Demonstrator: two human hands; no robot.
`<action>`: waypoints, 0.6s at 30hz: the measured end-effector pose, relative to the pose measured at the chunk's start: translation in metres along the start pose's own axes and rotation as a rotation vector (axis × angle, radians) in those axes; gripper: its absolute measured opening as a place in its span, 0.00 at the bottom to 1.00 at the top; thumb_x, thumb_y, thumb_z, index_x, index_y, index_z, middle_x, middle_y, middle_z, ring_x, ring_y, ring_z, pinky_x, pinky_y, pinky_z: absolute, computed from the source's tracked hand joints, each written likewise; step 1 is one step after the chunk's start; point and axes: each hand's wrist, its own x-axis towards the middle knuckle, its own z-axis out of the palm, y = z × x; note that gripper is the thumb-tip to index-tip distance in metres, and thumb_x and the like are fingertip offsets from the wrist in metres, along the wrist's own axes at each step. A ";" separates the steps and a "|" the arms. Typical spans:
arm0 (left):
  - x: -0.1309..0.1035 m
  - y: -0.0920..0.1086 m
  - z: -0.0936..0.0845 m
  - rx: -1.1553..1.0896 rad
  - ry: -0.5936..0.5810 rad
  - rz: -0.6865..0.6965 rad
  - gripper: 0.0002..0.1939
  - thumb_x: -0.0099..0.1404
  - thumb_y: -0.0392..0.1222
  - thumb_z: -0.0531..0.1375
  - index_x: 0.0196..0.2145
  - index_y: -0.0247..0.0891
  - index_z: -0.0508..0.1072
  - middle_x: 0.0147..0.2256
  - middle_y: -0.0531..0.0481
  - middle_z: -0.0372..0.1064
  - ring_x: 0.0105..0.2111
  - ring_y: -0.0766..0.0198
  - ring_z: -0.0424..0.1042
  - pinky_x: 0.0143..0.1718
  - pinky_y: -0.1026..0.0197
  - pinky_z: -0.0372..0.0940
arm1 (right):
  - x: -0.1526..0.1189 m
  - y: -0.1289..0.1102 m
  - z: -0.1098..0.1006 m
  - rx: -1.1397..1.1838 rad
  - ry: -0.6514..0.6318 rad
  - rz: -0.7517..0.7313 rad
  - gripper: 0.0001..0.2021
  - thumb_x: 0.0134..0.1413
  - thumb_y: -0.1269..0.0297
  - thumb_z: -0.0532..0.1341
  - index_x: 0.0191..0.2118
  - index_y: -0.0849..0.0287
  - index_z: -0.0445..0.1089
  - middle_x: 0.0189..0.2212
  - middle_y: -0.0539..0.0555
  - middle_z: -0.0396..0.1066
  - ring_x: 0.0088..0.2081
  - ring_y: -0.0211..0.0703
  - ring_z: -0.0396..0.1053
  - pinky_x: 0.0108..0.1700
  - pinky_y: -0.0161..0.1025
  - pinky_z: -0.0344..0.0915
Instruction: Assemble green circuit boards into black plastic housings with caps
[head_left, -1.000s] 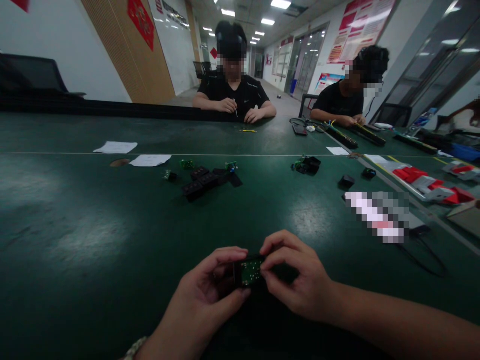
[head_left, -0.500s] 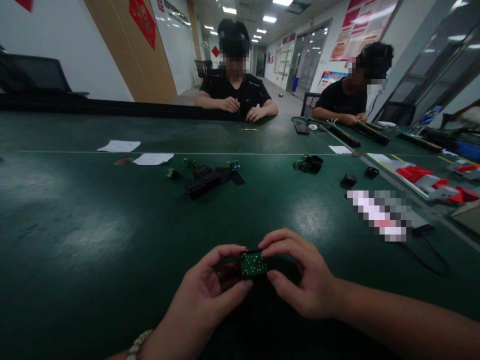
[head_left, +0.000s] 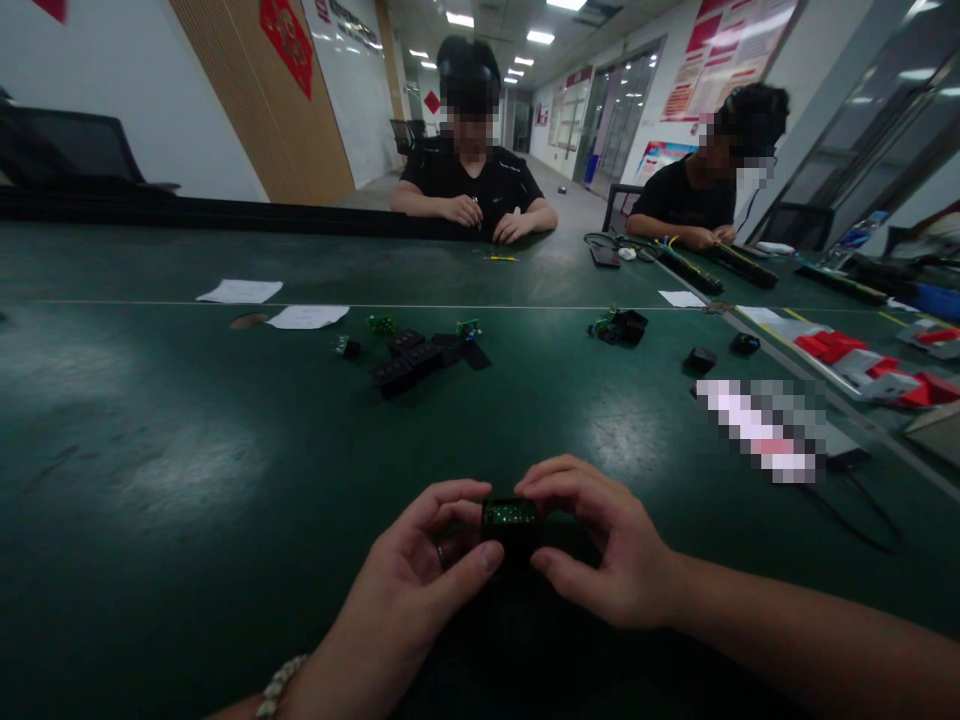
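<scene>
Left hand (head_left: 424, 560) and right hand (head_left: 611, 550) clamp black case (head_left: 511, 545) by opposite ends, toward table's (head_left: 300, 450) near edge, probably to steady circuit board (head_left: 510, 514).

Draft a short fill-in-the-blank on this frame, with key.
1. A small black box-shaped case is held between the left hand and the ____ hand.
2. The rectangular circuit board showing at the case's top is ____ in colour.
3. A pale braided bracelet circles the ____ wrist.

Missing words: right; green; left.
</scene>
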 end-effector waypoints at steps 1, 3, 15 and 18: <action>0.000 0.000 0.000 0.006 0.005 -0.004 0.18 0.59 0.39 0.75 0.47 0.46 0.80 0.39 0.52 0.81 0.38 0.61 0.80 0.40 0.62 0.75 | 0.000 0.000 0.000 -0.006 -0.001 0.004 0.23 0.55 0.72 0.68 0.57 0.57 0.71 0.51 0.61 0.73 0.50 0.50 0.76 0.49 0.47 0.77; 0.000 0.001 0.001 0.009 0.014 -0.003 0.19 0.58 0.39 0.76 0.47 0.45 0.81 0.40 0.51 0.81 0.40 0.59 0.81 0.41 0.61 0.75 | 0.000 -0.001 0.000 -0.020 0.002 -0.004 0.23 0.54 0.73 0.68 0.56 0.56 0.71 0.51 0.60 0.72 0.49 0.50 0.76 0.49 0.47 0.77; -0.001 -0.001 0.001 0.011 -0.039 0.038 0.17 0.58 0.34 0.75 0.45 0.44 0.83 0.44 0.48 0.84 0.45 0.57 0.81 0.47 0.59 0.76 | 0.001 -0.003 0.001 -0.079 0.029 -0.076 0.24 0.52 0.77 0.67 0.55 0.56 0.71 0.50 0.60 0.73 0.51 0.50 0.75 0.53 0.49 0.75; -0.001 0.000 0.001 0.054 -0.009 0.085 0.18 0.56 0.33 0.75 0.44 0.45 0.84 0.45 0.48 0.83 0.46 0.55 0.81 0.47 0.59 0.77 | 0.001 -0.003 0.001 -0.073 0.025 -0.092 0.23 0.52 0.76 0.68 0.54 0.56 0.72 0.51 0.59 0.73 0.51 0.49 0.75 0.53 0.48 0.75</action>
